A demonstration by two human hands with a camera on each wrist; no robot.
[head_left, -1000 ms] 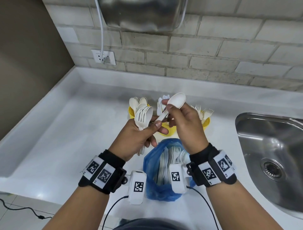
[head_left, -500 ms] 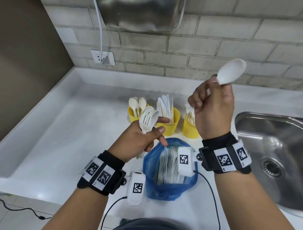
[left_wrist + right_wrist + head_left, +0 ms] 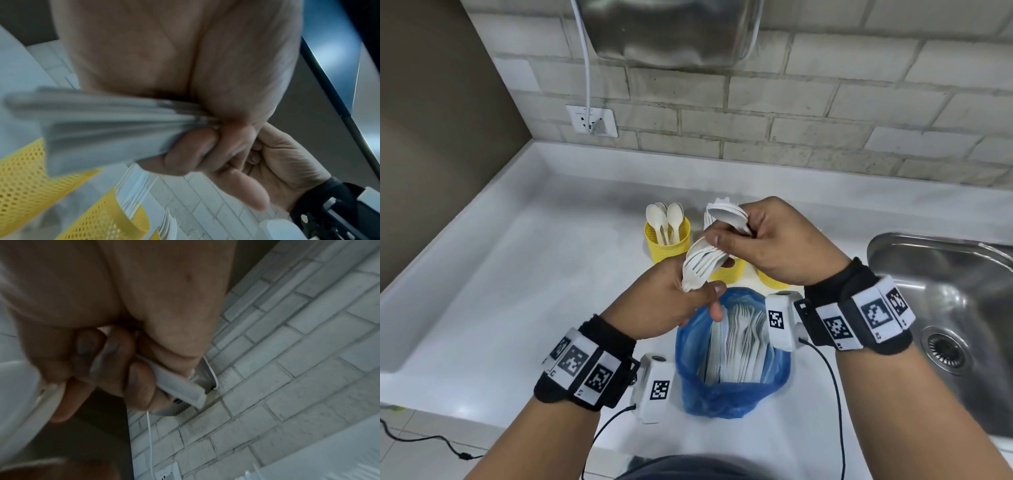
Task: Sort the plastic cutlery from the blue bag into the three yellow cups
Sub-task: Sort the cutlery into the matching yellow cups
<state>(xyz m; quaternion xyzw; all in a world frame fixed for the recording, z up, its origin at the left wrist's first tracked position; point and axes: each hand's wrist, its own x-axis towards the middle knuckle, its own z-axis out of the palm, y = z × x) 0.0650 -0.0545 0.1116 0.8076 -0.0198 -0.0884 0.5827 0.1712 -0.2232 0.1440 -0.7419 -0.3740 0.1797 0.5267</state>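
Observation:
My left hand [image 3: 697,291] grips a bundle of white plastic cutlery [image 3: 702,263] by the handles [image 3: 102,123], fork tines fanned upward. My right hand [image 3: 729,233] holds a white spoon [image 3: 727,217] by its handle [image 3: 176,386], and its thumb touches the top of the bundle. Both hands hover over the blue bag [image 3: 732,401], which stands open with more white cutlery inside. Behind them stand the yellow mesh cups: the left cup [image 3: 667,248] holds spoons, while the middle cup [image 3: 726,272] and the right cup [image 3: 770,279] are mostly hidden by my hands.
A steel sink [image 3: 945,308] is set into the white counter [image 3: 534,274] on the right. A wall socket [image 3: 591,120] with a white cable and a metal appliance [image 3: 671,31] hang on the brick wall behind.
My right hand, raised high on the right with the spoon half a second ago, has come back down and left to meet the bundle. My left hand has kept its hold.

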